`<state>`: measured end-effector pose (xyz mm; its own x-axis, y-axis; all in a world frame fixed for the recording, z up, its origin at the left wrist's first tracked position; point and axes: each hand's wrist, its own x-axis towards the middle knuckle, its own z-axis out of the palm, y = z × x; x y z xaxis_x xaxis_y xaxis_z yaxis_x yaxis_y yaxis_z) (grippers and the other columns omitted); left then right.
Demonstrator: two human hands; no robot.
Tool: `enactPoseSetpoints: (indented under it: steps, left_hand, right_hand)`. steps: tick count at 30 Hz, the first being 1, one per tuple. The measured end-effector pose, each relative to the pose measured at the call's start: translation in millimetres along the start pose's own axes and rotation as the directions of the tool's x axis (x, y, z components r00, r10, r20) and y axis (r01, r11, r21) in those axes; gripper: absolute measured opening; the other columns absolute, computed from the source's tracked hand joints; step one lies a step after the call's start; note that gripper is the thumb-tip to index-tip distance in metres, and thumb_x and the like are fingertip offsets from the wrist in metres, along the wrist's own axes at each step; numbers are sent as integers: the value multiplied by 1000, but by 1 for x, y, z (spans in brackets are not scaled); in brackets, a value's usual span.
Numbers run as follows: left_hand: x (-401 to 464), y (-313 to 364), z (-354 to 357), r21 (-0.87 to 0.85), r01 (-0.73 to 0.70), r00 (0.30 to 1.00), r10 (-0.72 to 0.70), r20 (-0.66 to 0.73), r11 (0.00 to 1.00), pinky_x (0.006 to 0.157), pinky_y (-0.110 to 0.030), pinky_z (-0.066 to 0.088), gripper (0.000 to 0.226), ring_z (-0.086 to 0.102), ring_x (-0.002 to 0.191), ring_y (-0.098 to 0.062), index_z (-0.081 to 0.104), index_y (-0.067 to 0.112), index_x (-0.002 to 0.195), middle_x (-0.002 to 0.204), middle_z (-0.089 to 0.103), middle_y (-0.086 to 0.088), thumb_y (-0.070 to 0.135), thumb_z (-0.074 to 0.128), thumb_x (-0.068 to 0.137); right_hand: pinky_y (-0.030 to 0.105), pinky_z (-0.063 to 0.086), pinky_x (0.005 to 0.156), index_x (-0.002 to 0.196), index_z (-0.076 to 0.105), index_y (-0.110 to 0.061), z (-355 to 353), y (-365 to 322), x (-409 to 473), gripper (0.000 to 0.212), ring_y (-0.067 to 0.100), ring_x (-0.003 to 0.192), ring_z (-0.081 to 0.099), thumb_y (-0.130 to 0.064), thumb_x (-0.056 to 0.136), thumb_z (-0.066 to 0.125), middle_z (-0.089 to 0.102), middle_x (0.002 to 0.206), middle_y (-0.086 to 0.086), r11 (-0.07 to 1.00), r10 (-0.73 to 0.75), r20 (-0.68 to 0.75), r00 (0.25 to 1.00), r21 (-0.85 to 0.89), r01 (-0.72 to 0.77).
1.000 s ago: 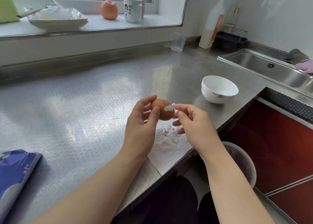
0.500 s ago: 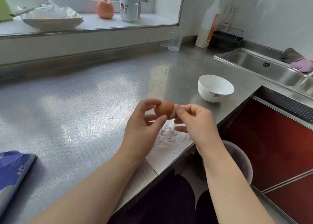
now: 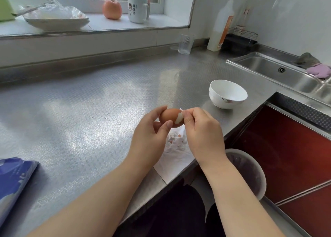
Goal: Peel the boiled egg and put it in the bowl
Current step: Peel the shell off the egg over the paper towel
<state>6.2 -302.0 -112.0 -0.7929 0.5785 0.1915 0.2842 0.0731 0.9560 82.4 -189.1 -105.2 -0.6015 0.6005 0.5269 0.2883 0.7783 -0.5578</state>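
A brown boiled egg (image 3: 169,116) is held above the steel counter, with a patch of white showing at its right end. My left hand (image 3: 152,136) grips it from the left between thumb and fingers. My right hand (image 3: 202,131) pinches the shell at the bared white patch. Under the hands lies a white paper napkin (image 3: 176,157) with several shell bits on it. An empty white bowl (image 3: 227,94) stands on the counter to the right, beyond the hands.
A sink (image 3: 279,73) lies at the far right, with cloths on its rim. A clear glass (image 3: 185,43) and a tall bottle (image 3: 221,27) stand at the back. A blue packet (image 3: 12,181) lies at the left. A bin (image 3: 247,170) sits below the counter edge. The sill holds an apple, mug and dish.
My right hand has closed in on the egg's right end and now pinches the shell there. More white shows on the egg than a second ago.
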Motion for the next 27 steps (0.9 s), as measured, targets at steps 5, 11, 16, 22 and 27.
enactPoseSetpoints:
  steps: [5, 11, 16, 22, 27]
  left_hand:
    - [1, 0, 0, -1, 4, 1000, -4, -15, 1000, 67, -1, 42, 38, 62, 83, 7, 57, 31, 129, 112, 68, 9, 17, 61, 94]
    - [1, 1, 0, -28, 8, 999, -9, -32, 1000, 71, -5, 46, 36, 64, 92, -2, 57, 30, 127, 111, 67, 14, 15, 60, 94]
    - [0, 4, -1, -55, 14, 999, -17, -51, 998, 71, -1, 44, 33, 63, 88, 4, 57, 32, 120, 100, 63, 23, 13, 61, 94]
    - [2, 1, -2, -94, 45, 996, -53, -76, 995, 69, -2, 46, 34, 64, 96, -1, 56, 29, 124, 111, 65, 16, 15, 61, 94]
    - [1, 2, -2, -107, 46, 992, -57, -109, 993, 71, -2, 45, 36, 64, 96, -1, 54, 32, 122, 117, 64, 15, 14, 63, 92]
  right_hand:
    - [40, 53, 71, 88, 64, -16, 2, 2, 2, 23, 21, 77, 65, -31, 96, 49, 67, 82, -2, 978, 102, 33, 994, 180, -106]
    - [45, 55, 69, 83, 64, -19, 5, 1, 0, 22, 21, 73, 66, -33, 94, 51, 68, 75, -3, 945, 153, -2, 988, 292, -145]
    - [40, 58, 69, 83, 65, -15, 5, -5, -2, 18, 13, 66, 68, -26, 95, 55, 69, 73, -1, 878, 253, 24, 967, 413, -240]
    - [23, 54, 58, 85, 67, -7, -3, -7, 3, 18, 12, 61, 66, -21, 93, 59, 70, 68, -1, 584, 414, 200, 888, 690, -428]
    - [21, 51, 62, 74, 71, -22, -11, 0, -6, 14, 1, 58, 59, -29, 85, 69, 68, 65, -10, 814, 338, 209, 918, 424, -397]
